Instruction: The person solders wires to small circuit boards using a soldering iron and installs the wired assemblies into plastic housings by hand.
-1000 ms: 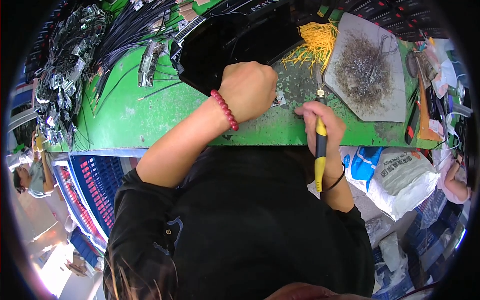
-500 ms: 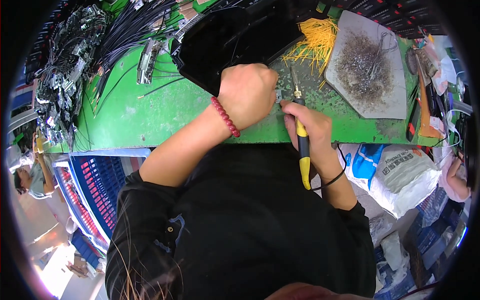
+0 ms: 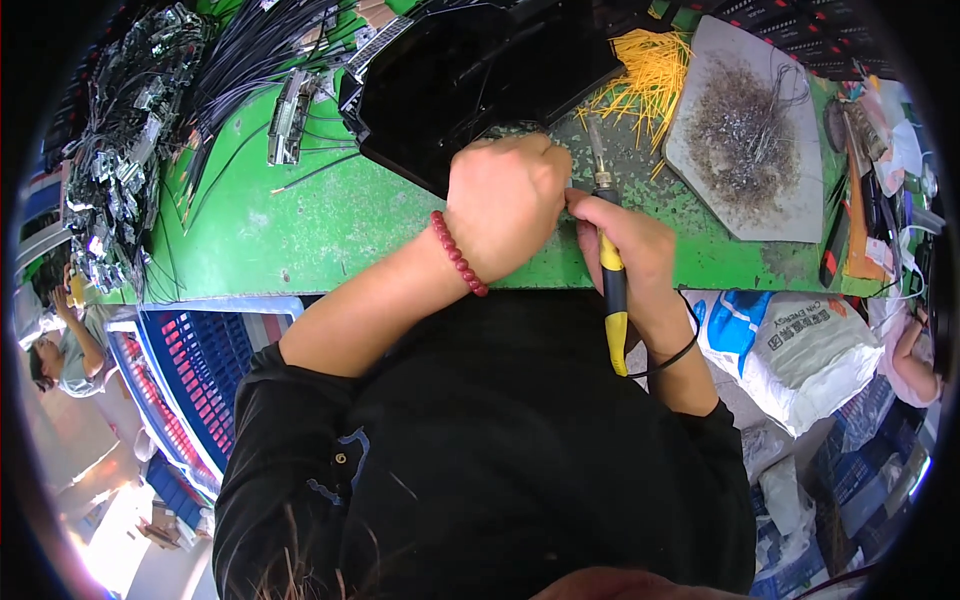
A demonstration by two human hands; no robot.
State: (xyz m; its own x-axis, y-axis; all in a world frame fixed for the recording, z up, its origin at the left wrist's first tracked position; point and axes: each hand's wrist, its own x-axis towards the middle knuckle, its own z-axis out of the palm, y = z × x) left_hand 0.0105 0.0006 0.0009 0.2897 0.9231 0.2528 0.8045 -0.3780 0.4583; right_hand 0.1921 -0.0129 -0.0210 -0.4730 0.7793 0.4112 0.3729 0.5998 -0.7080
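My left hand (image 3: 508, 205), with a dark red bead bracelet (image 3: 458, 254) at the wrist, is closed in a fist over the green bench. Its fingertips are turned away, so whatever they pinch is hidden. My right hand (image 3: 640, 245) is wrapped round a yellow and black soldering iron (image 3: 612, 285). The iron's metal tip points away from me, toward a pile of thin yellow wires (image 3: 650, 75). Thumb and fingers of the right hand almost meet the left fist. Just beyond the left hand lies a large glossy black panel (image 3: 430, 110).
A grey board (image 3: 748, 140) strewn with solder debris lies at the right. Black cables (image 3: 235, 70) and metal connector parts (image 3: 130, 150) are heaped at the left, near a single connector (image 3: 291, 118). Blue crates (image 3: 195, 370) and a white sack (image 3: 810, 350) stand below the bench edge.
My left fist has shifted slightly right and nearer to me, closing the gap to my right hand. The right hand, still on the soldering iron, has moved a little to the right.
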